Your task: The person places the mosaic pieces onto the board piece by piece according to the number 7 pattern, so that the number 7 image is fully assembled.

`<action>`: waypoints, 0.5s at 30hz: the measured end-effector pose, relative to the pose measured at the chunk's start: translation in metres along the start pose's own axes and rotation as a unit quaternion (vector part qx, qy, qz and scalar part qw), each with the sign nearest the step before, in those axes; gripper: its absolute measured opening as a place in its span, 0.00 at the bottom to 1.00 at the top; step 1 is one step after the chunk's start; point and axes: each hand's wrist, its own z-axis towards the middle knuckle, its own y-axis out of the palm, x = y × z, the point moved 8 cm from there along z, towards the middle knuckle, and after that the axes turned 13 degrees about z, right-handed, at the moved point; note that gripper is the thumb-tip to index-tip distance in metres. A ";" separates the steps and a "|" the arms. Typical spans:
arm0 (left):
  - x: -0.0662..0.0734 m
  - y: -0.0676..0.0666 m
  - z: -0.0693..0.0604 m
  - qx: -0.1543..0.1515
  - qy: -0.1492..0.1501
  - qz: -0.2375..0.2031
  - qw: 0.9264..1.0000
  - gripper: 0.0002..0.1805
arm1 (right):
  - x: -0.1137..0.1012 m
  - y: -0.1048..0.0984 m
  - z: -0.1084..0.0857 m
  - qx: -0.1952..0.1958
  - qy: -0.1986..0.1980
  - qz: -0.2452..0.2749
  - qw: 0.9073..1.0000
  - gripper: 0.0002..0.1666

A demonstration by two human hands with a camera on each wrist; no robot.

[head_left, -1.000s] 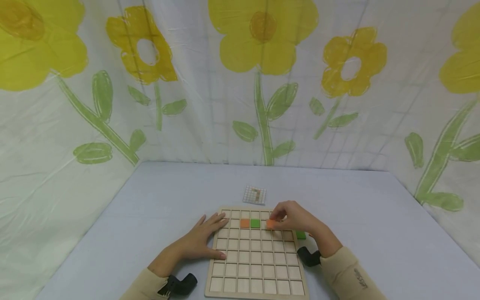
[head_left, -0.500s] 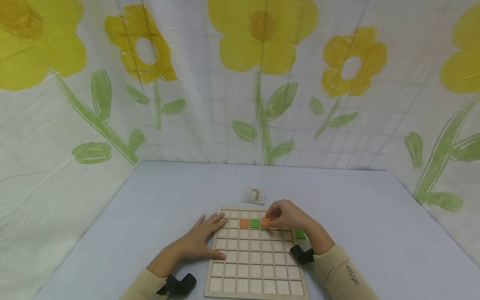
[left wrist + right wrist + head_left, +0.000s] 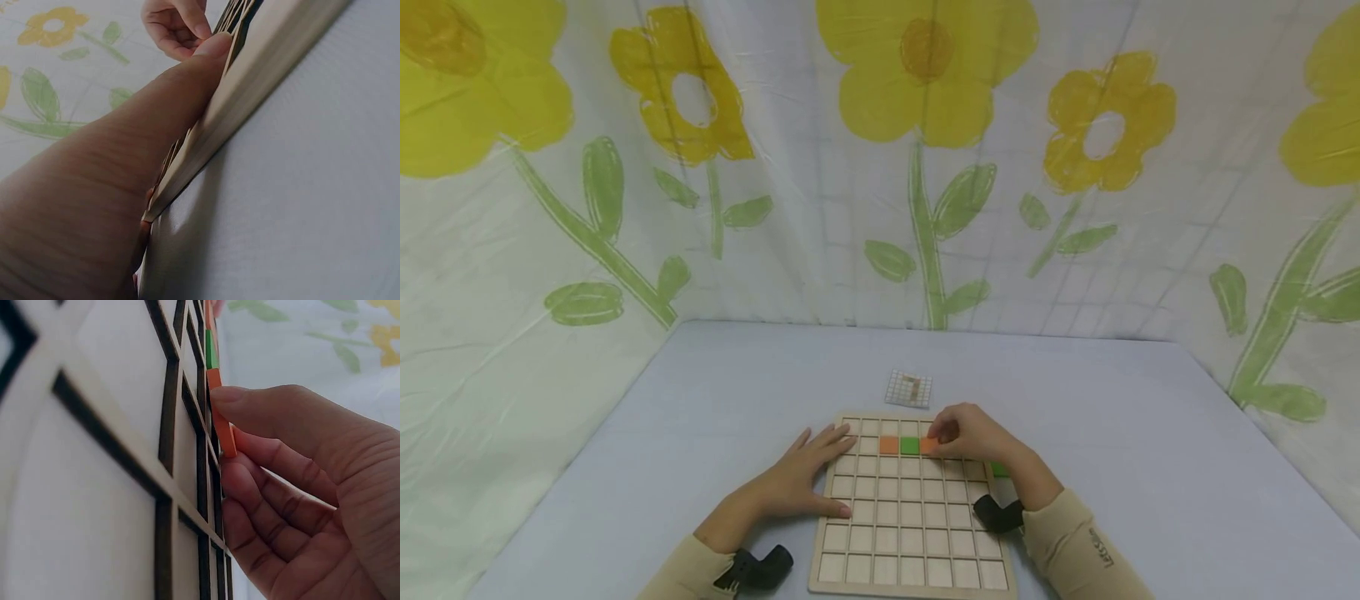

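The right hand (image 3: 977,435) pinches a flat orange square tile (image 3: 928,447) between thumb and fingers, at the second row from the far edge of a pale wooden square board (image 3: 912,592) divided by raised strips into a grid of compartments. The tile lies right beside a flat green square tile (image 3: 910,446), and whether it sits fully down in its compartment cannot be told. The left hand (image 3: 801,479), well apart from the right, rests with fingers and thumb spread over the board's left edge, gripping no tile. On the green tile's other side, in the same row, is another orange square tile (image 3: 889,445). Just beyond the board's right edge, partly hidden by the right wrist, a loose green tile (image 3: 1000,469) shows. Black curved devices sit at both wrists, below beige sleeves (image 3: 1078,542), the right one lettered. Behind the board, a small white card (image 3: 908,389) printed with a grid and a brownish figure lies on the pale worktop (image 3: 760,367). Around it hangs a whitish curtain (image 3: 797,208) painted with yellow flowers and green stems.
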 end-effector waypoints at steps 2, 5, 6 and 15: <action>0.000 0.000 0.000 0.000 -0.001 0.000 1.000 0.56 | 0.000 0.000 0.000 0.001 0.000 0.000 1.000 0.10; -0.001 0.001 0.000 -0.001 -0.002 0.001 1.000 0.56 | 0.001 0.000 -0.001 0.001 -0.002 -0.001 1.000 0.10; -0.001 0.001 0.000 -0.002 -0.002 0.001 1.000 0.56 | 0.002 0.000 -0.001 0.002 -0.002 0.000 1.000 0.10; 0.001 -0.001 0.000 -0.001 0.005 -0.002 1.000 0.55 | 0.004 -0.001 -0.001 0.006 0.006 0.014 1.000 0.10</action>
